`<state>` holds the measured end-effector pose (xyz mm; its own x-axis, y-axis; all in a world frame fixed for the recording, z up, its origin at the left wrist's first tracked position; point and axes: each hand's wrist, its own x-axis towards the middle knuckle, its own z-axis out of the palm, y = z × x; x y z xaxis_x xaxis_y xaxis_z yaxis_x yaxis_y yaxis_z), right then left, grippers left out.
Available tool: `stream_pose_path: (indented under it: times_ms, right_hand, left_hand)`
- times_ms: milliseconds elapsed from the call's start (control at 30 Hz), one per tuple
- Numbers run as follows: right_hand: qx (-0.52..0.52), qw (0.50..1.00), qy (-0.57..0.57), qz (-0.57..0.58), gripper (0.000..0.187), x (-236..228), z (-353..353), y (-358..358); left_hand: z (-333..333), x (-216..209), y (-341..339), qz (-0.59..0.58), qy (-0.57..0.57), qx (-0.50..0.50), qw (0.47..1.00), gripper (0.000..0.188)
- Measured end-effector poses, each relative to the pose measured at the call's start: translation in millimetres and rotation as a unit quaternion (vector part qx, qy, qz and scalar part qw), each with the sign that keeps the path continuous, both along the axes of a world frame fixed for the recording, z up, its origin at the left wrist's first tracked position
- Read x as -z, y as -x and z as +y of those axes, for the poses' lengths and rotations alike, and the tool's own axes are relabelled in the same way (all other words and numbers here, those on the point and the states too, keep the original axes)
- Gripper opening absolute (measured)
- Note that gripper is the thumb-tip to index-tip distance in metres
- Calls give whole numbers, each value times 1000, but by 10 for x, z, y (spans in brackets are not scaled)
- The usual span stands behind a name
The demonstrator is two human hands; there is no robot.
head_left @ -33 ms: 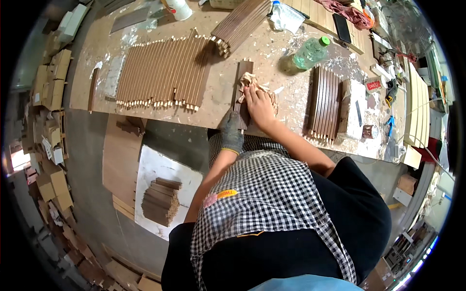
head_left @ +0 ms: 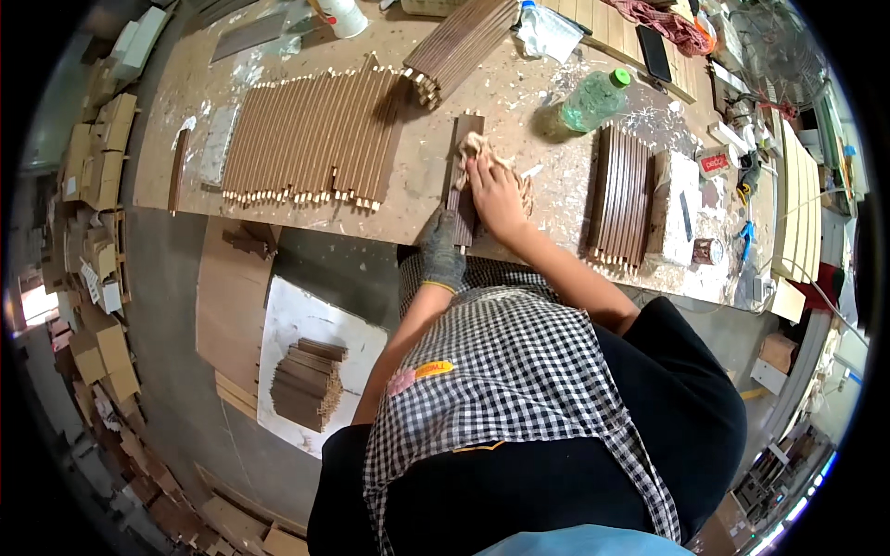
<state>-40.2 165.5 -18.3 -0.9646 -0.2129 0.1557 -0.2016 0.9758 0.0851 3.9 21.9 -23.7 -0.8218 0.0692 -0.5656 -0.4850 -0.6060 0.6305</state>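
Observation:
A dark brown wooden slat (head_left: 464,130) lies on the workbench (head_left: 408,208), pointing away from me. My left hand (head_left: 443,252), in a grey glove, grips the slat's near end at the bench edge. My bare right hand (head_left: 496,195) presses a beige rag (head_left: 475,146) down on the slat's middle. I wear a checked apron over a dark shirt.
A wide row of slats with pale tips (head_left: 315,139) lies to the left, a bundle (head_left: 459,46) behind it, and another stack (head_left: 619,195) to the right. A green bottle (head_left: 593,100), a phone (head_left: 654,51) and small tools sit at the back right. More slats (head_left: 306,380) are stacked on a white board on the floor.

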Motion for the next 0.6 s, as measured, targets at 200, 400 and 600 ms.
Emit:
stream_pose_path:
  times_ms: [200,400,600]
  right_hand:
    - [93,991,98,-12,51,9,375,825]
    - [-151,965,207,-50,75,-21,274,-546]
    - [110,751,610,-226,34,-770,454,-902]
  left_hand:
    - [46,36,37,-11,-40,18,999,32]
    - [-89,399,56,52,130,113,984,29]
    - [-204,326,74,-127,-179,34,975,24]
